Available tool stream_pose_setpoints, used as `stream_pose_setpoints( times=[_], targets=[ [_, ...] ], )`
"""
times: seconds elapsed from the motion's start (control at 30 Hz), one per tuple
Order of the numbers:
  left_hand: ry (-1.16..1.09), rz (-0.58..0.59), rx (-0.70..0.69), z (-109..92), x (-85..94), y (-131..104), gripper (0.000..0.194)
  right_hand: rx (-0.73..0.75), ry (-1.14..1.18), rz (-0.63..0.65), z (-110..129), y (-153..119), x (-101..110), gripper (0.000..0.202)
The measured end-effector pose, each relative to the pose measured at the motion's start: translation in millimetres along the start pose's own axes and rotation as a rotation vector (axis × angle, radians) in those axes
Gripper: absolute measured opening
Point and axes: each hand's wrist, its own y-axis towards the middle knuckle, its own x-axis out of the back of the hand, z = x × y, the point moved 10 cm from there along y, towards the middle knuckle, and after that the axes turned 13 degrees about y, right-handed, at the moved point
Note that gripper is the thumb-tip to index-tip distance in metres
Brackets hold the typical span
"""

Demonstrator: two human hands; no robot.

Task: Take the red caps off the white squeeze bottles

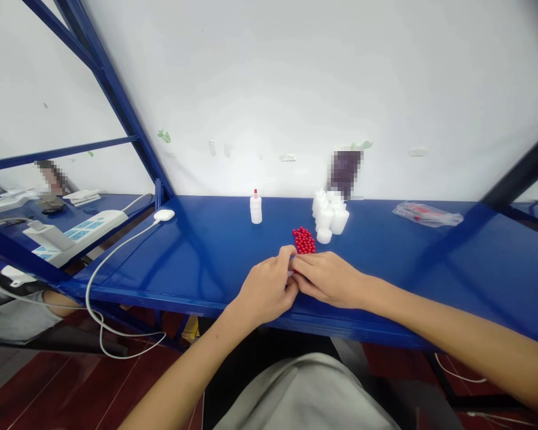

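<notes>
My left hand (269, 285) and my right hand (329, 278) meet near the front edge of the table, fingertips together. Both are closed around a small pale piece (290, 273) with a trace of red beside it. The fingers hide most of it, so I cannot tell its kind. Just beyond the fingertips lies a patch of small red caps (303, 240). A group of white plastic bottles (329, 214) stands behind them to the right. Farther left, one white squeeze bottle (256, 210) with a red-tipped nozzle stands upright by itself.
On the blue table (206, 245), a clear plastic bag (427, 214) with something red lies at the right. A white round device (164, 215) trails its cable over the left edge. Beyond the blue frame (116, 89) are a power strip (87, 234) and another person's sleeve (18, 319).
</notes>
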Motion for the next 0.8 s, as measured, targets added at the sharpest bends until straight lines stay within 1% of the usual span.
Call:
stream_pose_setpoints(
  times=[0.07, 0.2, 0.23, 0.47, 0.57, 0.67, 0.73, 0.8],
  targets=[
    [-0.001, 0.0, -0.003, -0.4, -0.1, 0.0, 0.034, -0.031, -0.01, 0.025, -4.1, 0.4, -1.1, 0.018],
    [0.061, 0.003, 0.018, 1.0, -2.0, 0.2, 0.006, -0.111, -0.036, 0.071, -12.2, -0.1, -1.2, 0.016],
    [0.093, 0.003, 0.019, 1.0, -2.6, 0.3, 0.004, -0.129, -0.035, 0.073, -13.1, -0.2, -0.9, 0.016],
    [0.259, 0.012, -0.057, -6.8, -5.5, 0.1, 0.02, -0.277, 0.034, 0.072, -16.9, -0.6, -1.6, 0.014],
    [0.317, -0.009, -0.066, -10.1, -2.5, -2.2, 0.019, -0.336, 0.1, 0.08, -27.5, -2.1, -1.3, 0.02],
    [0.336, -0.067, -0.045, -10.9, 4.7, -4.3, 0.019, -0.349, 0.217, 0.004, -42.1, -5.0, 9.9, 0.03],
    [0.304, -0.078, -0.023, -9.1, 6.8, -4.3, 0.02, -0.291, 0.264, -0.092, -46.7, -6.8, 23.7, 0.031],
    [0.258, -0.058, -0.008, -6.8, 5.4, -3.1, 0.02, -0.219, 0.275, -0.183, -47.7, -9.3, 37.3, 0.026]
  ],
)
